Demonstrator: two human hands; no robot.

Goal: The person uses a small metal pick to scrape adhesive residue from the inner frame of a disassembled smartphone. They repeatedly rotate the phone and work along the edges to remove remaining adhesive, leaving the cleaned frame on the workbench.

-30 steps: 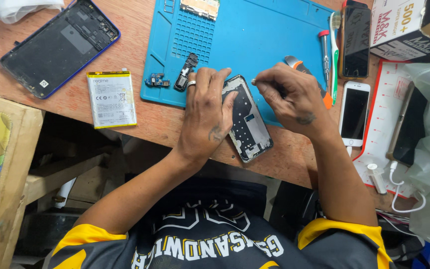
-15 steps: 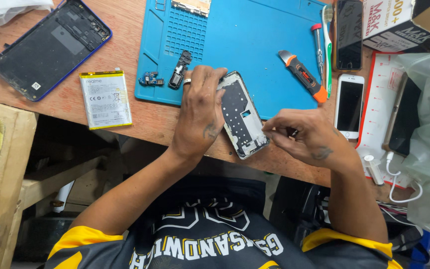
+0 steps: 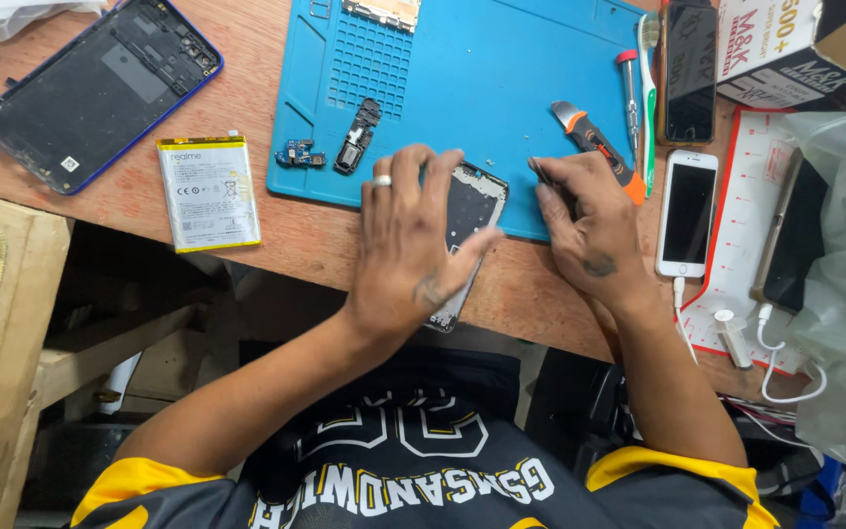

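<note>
A black shirt with yellow edges [image 3: 413, 480] is seen at the very bottom, closest to the camera. Just past it, the left hand [image 3: 408, 245] is laid flat and open, with fingers spread, on top of an opened phone frame [image 3: 467, 220]. A ring [image 3: 381, 180] is worn on one finger. The phone frame is kept at the near edge of the wooden table [image 3: 276, 230], partly on the blue mat [image 3: 482, 88] and partly sticking out over the table edge.

Beside it, the right hand [image 3: 585, 225] is curled, and something thin and dark is pinched in its fingertips at the mat; what it is cannot be told. An orange and grey tool [image 3: 594, 142] is lying just past this hand, touching it.

To the left, a flat battery [image 3: 208, 193] is placed on the wood. Two small dark phone parts [image 3: 335, 145] are set on the mat. To the right, a white phone [image 3: 687, 213] is laid on a white and red pad [image 3: 746, 225], with a plastic bag [image 3: 839, 294] beside it.

Farther away, a dark phone back with a blue rim [image 3: 100, 88] is seen at the far left. A screwdriver [image 3: 629, 93], a black phone [image 3: 689, 69] and a cardboard box [image 3: 795, 44] are found at the far right.
</note>
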